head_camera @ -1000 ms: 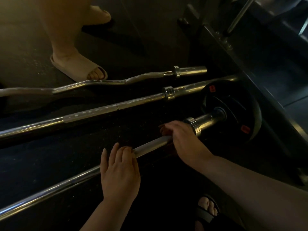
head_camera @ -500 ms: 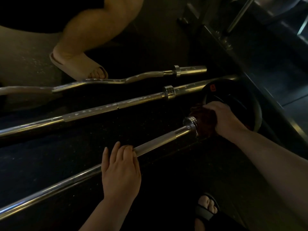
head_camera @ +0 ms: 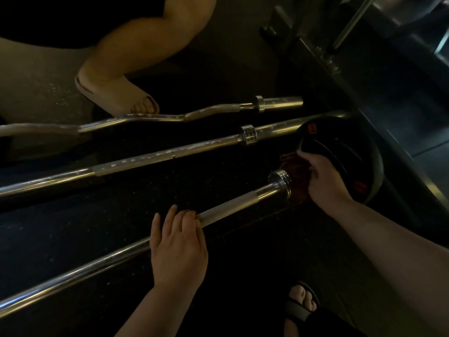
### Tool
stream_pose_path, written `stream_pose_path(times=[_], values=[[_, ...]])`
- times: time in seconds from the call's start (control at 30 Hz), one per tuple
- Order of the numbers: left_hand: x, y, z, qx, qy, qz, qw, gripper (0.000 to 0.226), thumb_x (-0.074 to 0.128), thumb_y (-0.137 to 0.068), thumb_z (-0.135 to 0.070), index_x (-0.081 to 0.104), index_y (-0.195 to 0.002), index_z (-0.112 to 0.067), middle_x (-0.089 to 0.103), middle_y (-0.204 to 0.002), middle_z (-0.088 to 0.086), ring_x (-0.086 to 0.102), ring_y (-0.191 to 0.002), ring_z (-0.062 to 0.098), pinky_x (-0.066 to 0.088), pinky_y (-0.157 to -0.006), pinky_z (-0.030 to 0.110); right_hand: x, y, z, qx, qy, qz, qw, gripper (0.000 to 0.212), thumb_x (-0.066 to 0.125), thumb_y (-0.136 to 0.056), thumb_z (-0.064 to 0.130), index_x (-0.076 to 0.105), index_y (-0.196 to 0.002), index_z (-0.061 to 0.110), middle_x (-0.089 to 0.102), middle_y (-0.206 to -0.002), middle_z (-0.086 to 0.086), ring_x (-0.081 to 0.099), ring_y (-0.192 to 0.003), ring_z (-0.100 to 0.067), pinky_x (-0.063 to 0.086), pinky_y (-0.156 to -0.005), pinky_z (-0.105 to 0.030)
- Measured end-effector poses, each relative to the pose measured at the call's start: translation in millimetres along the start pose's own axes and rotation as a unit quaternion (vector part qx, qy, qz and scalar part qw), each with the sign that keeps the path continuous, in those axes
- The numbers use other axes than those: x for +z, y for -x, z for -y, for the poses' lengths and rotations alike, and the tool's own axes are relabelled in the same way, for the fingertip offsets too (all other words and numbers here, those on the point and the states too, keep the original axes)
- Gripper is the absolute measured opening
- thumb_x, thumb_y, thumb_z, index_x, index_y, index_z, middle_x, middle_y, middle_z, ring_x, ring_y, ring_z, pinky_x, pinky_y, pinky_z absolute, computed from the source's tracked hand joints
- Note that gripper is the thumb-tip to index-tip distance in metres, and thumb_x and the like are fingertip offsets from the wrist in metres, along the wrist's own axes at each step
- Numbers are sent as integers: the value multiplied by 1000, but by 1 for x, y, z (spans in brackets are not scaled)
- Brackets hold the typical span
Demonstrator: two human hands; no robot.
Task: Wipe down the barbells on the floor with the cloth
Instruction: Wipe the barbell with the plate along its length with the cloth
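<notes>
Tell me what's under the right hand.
A dark red cloth, bunched under the right hand between the collar and the black weight plate. The stretch of bar beneath the cloth is hidden.

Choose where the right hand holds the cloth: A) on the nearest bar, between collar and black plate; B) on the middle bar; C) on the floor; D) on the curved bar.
A: the right hand grips the dark red cloth on the nearest barbell, just past its collar, beside the black plate.
</notes>
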State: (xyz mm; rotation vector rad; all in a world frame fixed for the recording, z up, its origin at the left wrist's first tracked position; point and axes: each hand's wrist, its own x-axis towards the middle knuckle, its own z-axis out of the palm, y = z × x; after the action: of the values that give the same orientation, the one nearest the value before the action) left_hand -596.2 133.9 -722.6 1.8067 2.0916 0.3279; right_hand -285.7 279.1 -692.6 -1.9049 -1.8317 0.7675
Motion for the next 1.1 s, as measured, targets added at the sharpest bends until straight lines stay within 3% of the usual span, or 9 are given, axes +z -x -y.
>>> stream_pose_path(times=[0.07,0.13,0.33,0.47,0.6,0.8,0.9,1.0,1.1], values=[[1,0,1,-4,-3,1,1000,60,13,-102,-41,58,-135,-21,57,-142,-5,27,-150,16,7,-126,48,3,7,2,-21,-56,23,998,42,44,-107,14,56,-140,37,46,-141,10,50,-119,2,47,-82,-6],[2,0,3,-5,-8,-4,1000,56,15,-103,-39,58,-134,-21,59,-140,-5,30,-149,17,9,-125,48,-1,11,-1,-43,-45,56,997,42,45,-106,14,55,-142,36,44,-144,10,44,-125,7,37,-88,2],[2,1,2,4,-10,5,1000,57,14,-103,-40,56,-138,-22,56,-144,-6,26,-150,15,7,-126,46,-12,-2,-19,-6,55,-9,998,42,43,-105,17,53,-144,29,42,-151,7,36,-141,-16,31,-117,-36],[1,1,1,-5,-12,1,1000,60,12,-102,-41,56,-138,-22,56,-145,-6,25,-151,15,5,-126,46,0,8,-4,-30,10,50,998,39,40,-108,33,49,-146,30,40,-146,15,34,-135,-6,31,-108,-28],[0,3,3,1,-13,-2,1000,60,13,-102,-40,57,-137,-20,57,-143,-4,28,-150,17,8,-126,47,-9,6,-21,-42,89,50,994,43,33,-109,31,41,-152,31,33,-159,6,25,-150,-15,23,-122,-40],[-2,2,0,7,-2,0,1000,60,12,-102,-40,56,-137,-20,56,-144,-4,25,-151,16,4,-126,46,7,8,2,1,20,23,1000,38,36,-109,30,49,-144,28,42,-145,6,39,-129,-10,33,-92,-16],[0,3,3,3,-7,-2,1000,59,13,-102,-40,57,-136,-19,58,-142,-4,28,-150,17,6,-126,46,3,11,-8,-58,79,55,994,39,34,-109,32,46,-146,29,45,-147,5,38,-138,-13,35,-112,-34],[1,4,6,14,-15,0,1000,58,15,-103,-39,58,-135,-18,61,-139,-2,33,-148,19,14,-125,49,0,2,-16,26,67,-16,997,40,30,-109,31,42,-147,32,42,-153,-3,38,-143,-22,37,-116,-51],[1,2,5,14,-11,2,1000,59,14,-103,-39,58,-135,-19,60,-140,-3,32,-148,19,15,-125,49,14,10,0,48,17,-52,997,38,33,-109,27,45,-145,29,43,-147,0,48,-128,-16,48,-100,-36]])
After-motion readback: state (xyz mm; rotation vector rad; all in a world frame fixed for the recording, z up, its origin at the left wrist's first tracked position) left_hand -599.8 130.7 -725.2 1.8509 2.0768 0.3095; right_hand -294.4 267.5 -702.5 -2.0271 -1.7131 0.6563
